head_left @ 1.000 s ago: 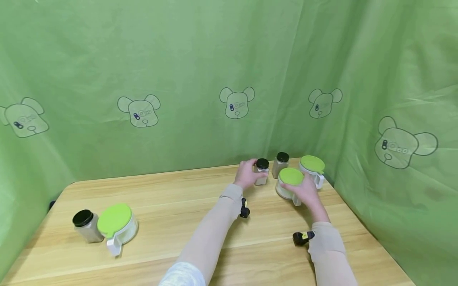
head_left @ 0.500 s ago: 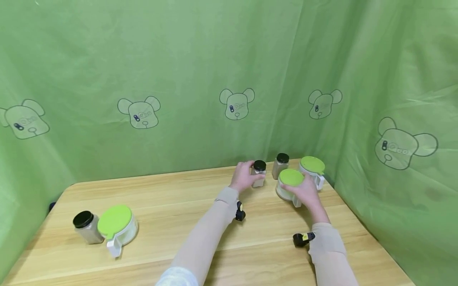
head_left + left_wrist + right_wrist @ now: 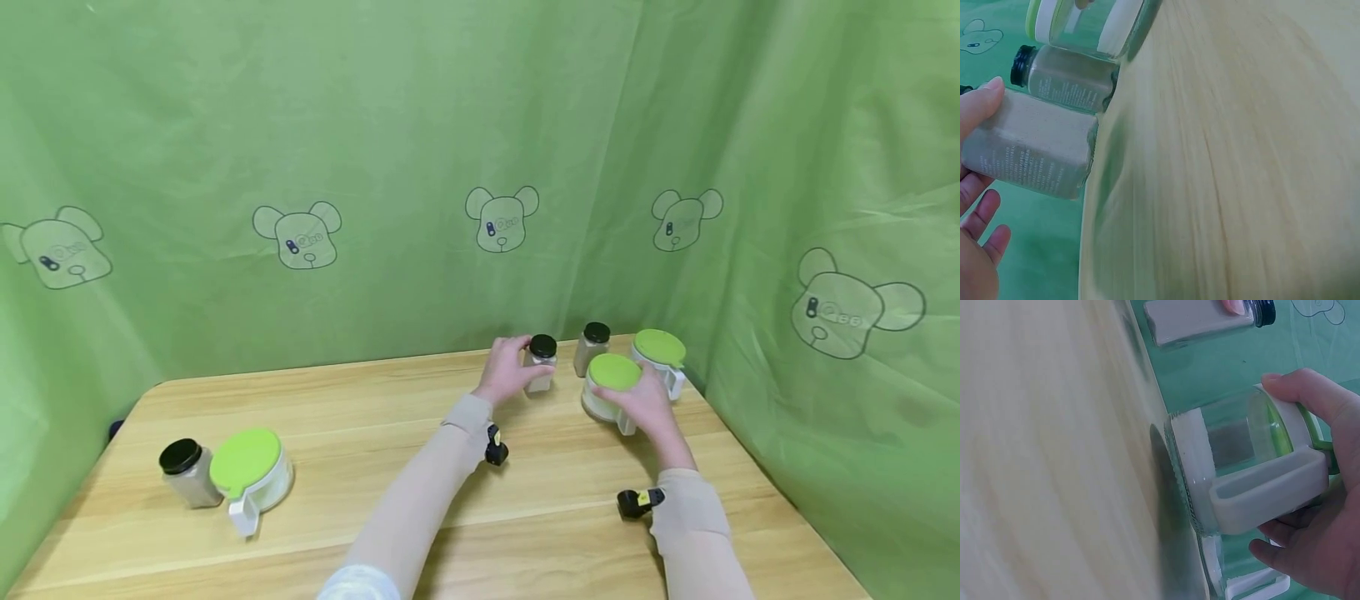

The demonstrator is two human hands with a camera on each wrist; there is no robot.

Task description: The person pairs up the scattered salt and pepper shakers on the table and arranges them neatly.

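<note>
My left hand point(image 3: 504, 372) grips a square glass jar point(image 3: 1032, 140) by its upper part, thumb on one side and fingers on the other. The jar has a black lid point(image 3: 543, 346) and holds a pale powder. My right hand point(image 3: 649, 402) holds a round glass seasoning pot point(image 3: 1229, 444) around its top, just under the green lid point(image 3: 615, 372). White contents lie at the pot's bottom, and its white handle point(image 3: 1272, 494) points toward me. Both containers stand upright at the far right of the table; whether their bases touch it I cannot tell.
Behind the held pot are another black-lidded jar point(image 3: 592, 350) and a second green-lidded pot point(image 3: 660, 347). At the left of the wooden table point(image 3: 360, 433) stand a jar point(image 3: 191, 475) and a pot point(image 3: 251, 471), side by side. A green curtain point(image 3: 405, 167) hangs behind.
My left hand has moved a little to the left with the jar, widening the distance to the other jar. The right hand and its pot stay in place.
</note>
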